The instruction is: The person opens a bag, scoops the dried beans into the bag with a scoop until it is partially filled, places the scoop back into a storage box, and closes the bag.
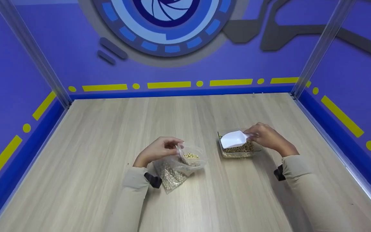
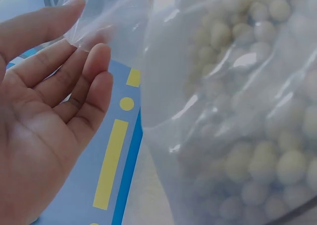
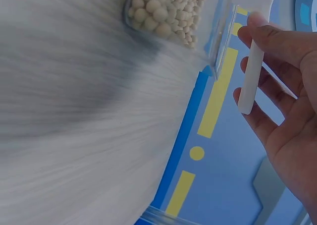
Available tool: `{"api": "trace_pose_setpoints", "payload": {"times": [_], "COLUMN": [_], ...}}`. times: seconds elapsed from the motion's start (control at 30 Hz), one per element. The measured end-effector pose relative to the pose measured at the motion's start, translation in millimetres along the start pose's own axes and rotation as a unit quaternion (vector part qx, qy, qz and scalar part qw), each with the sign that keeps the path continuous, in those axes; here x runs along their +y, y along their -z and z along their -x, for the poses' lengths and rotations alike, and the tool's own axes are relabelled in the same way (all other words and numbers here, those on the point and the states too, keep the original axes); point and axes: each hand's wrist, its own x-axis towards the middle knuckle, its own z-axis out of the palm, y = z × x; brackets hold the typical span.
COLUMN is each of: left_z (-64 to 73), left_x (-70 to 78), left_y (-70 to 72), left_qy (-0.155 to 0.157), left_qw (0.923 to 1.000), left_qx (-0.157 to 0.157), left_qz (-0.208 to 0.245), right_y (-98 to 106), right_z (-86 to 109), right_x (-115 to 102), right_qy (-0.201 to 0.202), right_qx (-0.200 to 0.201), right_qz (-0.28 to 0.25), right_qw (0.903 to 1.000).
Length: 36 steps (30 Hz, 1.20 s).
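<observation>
A clear plastic bag (image 1: 172, 174) partly filled with round, pale yellow beans lies on the table, its mouth spread toward the right. My left hand (image 1: 160, 149) pinches the rim of that bag between thumb and fingers, as the left wrist view also shows. Over a clear rectangular container (image 1: 237, 156) of the same beans (image 3: 168, 12), my right hand (image 1: 267, 137) holds a white plastic scoop (image 1: 233, 140) by its handle (image 3: 251, 79). The scoop's bowl is above the beans and looks bare inside. The container stands to the right of the bag.
The wood-grain table (image 1: 108, 129) carries the bag and the container. Blue panels with yellow markings (image 1: 169, 84) close it in at the back and both sides. Clear corner posts (image 1: 320, 48) stand at the back corners.
</observation>
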Motion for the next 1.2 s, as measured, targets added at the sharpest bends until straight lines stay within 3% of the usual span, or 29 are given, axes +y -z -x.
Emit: {"api": "trace_pose_setpoints", "payload": {"times": [0.27,0.87,1.2], "left_z": [-0.2,-3.0,-3.6], "left_x": [-1.4,-2.8,-0.5], "left_y": [-3.1,-9.3,-12.2], "left_qy": [0.009,0.014,0.02], "left_qw": [0.9998,0.9984,0.9972], "left_qx": [0.017,0.052,0.07], "left_qz": [0.008,-0.014,-0.021], "right_y": [-5,-14,-22], "right_z": [-0.7,1.9,1.9], "right_x": [3,5,7], "right_qy": [0.006,-0.018,-0.008], "right_qx": [0.014,0.004,0.007], "right_qz": [-0.002,-0.018,-0.013], "right_qw": [0.9999,0.9997,0.9999]}}
